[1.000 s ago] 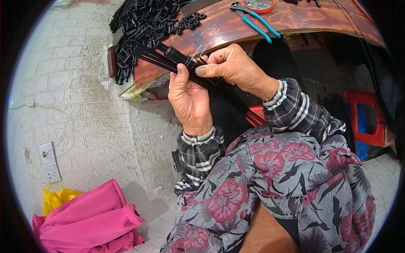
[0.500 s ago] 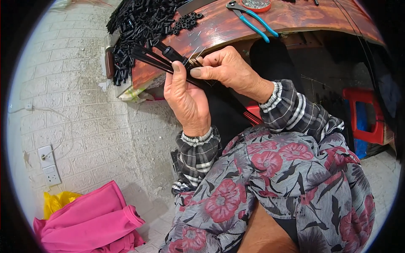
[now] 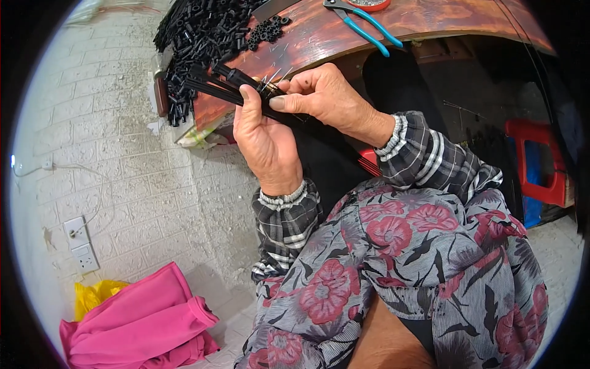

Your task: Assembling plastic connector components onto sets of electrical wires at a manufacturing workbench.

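My left hand is closed round a bundle of thin black rods that look like umbrella ribs, its thumb pointing up along them. A black plastic sleeve lies at the upper side of the bundle. Thin silvery wires stick up beside brass-coloured pieces at the joint. There, the thumb and forefinger of my right hand are pinched together; what sits between the fingertips is too small to make out. Behind my hands the bundle runs down toward my lap, and red-tinted rods show past my right wrist.
A heap of black plastic tubes covers the table's left end, with small black rings beside it. Blue-handled pliers and a red dish lie farther right. A red stool stands at right; pink cloth lies lower left.
Both hands and the bundle have shifted slightly left in the picture, while the whole view has tilted a little. My right fingertips stay pinched at the joint.
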### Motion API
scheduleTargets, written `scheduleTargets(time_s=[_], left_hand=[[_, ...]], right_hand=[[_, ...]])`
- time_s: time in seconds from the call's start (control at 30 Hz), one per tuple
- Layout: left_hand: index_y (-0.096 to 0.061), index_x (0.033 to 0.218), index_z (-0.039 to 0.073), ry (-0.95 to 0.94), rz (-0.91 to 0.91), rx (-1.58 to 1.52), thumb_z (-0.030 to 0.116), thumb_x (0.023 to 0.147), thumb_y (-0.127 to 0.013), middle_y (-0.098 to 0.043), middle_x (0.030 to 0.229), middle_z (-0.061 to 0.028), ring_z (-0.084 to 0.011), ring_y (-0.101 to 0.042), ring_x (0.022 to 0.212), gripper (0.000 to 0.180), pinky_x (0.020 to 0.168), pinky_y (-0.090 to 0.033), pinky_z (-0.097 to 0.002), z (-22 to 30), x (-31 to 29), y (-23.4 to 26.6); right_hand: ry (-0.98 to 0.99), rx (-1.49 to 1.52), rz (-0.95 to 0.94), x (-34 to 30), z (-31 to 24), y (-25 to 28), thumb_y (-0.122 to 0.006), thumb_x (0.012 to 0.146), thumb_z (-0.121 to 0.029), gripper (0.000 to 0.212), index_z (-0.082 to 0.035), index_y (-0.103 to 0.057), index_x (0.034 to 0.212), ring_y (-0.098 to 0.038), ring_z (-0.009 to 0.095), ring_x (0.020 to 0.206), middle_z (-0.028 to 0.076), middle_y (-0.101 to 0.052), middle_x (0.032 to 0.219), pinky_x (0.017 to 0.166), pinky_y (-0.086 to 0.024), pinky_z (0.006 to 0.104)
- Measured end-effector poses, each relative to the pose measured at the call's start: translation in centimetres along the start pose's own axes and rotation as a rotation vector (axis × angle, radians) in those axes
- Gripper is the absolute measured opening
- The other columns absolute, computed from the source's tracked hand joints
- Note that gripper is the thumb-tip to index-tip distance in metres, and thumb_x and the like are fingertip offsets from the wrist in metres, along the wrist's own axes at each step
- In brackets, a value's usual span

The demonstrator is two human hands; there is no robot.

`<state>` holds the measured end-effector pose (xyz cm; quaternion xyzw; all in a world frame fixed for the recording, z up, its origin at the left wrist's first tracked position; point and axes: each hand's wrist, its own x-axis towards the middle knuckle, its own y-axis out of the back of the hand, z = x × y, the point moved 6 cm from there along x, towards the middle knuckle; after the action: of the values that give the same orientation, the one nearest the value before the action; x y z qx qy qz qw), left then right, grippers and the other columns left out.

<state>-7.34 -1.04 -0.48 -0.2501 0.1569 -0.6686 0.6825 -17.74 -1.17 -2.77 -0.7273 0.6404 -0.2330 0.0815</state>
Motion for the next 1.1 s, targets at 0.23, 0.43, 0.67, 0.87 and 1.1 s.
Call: scheduleTargets(time_s=[0.23, 0.43, 0.67, 0.87, 1.1], left_hand=[[-0.055, 0.091, -0.001, -0.033, 0.005, 0.057, 0.018, 0.084, -0.055, -0.057, 0.084, -0.0057, -0.0119, -0.054, 0.076, 0.020, 0.073, -0.042, -0.0235, -0.3, -0.3, -0.6], [-0.054, 0.093, -0.004, -0.173, 0.052, 0.239, 0.013, 0.083, -0.056, -0.058, 0.083, -0.0083, -0.0142, -0.055, 0.074, 0.020, 0.069, -0.046, -0.0244, 0.9, -0.8, 0.2], [-0.052, 0.099, -0.005, -0.172, -0.043, 0.222, 0.010, 0.083, -0.055, -0.057, 0.084, -0.0090, -0.0161, -0.056, 0.074, 0.022, 0.068, -0.048, -0.0263, 1.5, -0.5, -1.5], [-0.050, 0.101, -0.004, -0.141, -0.019, 0.209, 0.016, 0.084, -0.054, -0.057, 0.087, -0.0098, -0.0182, -0.057, 0.074, 0.027, 0.069, -0.048, -0.0280, 1.0, -0.6, -0.2], [-0.050, 0.101, -0.004, -0.076, 0.028, 0.175, 0.019, 0.085, -0.053, -0.058, 0.086, -0.0107, -0.0196, -0.058, 0.077, 0.028, 0.072, -0.046, -0.0288, 0.2, 0.0, 0.7]], right_hand=[[-0.009, 0.007, 0.008, 0.0, 0.2, 0.3, -0.068, 0.073, -0.016, 0.023, -0.003, -0.056, 0.060, -0.038, 0.001, 0.053, -0.006, -0.046, 0.054, 0.048, -0.031, 0.0175], [0.091, -0.074, 0.016, 0.2, 1.4, -0.6, -0.068, 0.073, -0.015, 0.022, -0.001, -0.056, 0.060, -0.041, 0.002, 0.054, -0.005, -0.049, 0.055, 0.049, -0.033, 0.0175], [0.168, -0.154, 0.075, 0.1, 0.1, 0.2, -0.069, 0.072, -0.016, 0.022, 0.000, -0.059, 0.061, -0.042, 0.002, 0.050, -0.004, -0.051, 0.054, 0.045, -0.032, 0.0174], [0.138, -0.298, 0.006, 0.1, 0.0, 0.2, -0.070, 0.071, -0.016, 0.022, 0.000, -0.059, 0.060, -0.041, 0.002, 0.048, -0.004, -0.050, 0.051, 0.044, -0.032, 0.0171], [0.056, -0.135, -0.035, 0.5, 0.8, 0.7, -0.069, 0.072, -0.016, 0.022, 0.001, -0.060, 0.061, -0.040, 0.001, 0.050, -0.004, -0.050, 0.054, 0.045, -0.031, 0.0172]])
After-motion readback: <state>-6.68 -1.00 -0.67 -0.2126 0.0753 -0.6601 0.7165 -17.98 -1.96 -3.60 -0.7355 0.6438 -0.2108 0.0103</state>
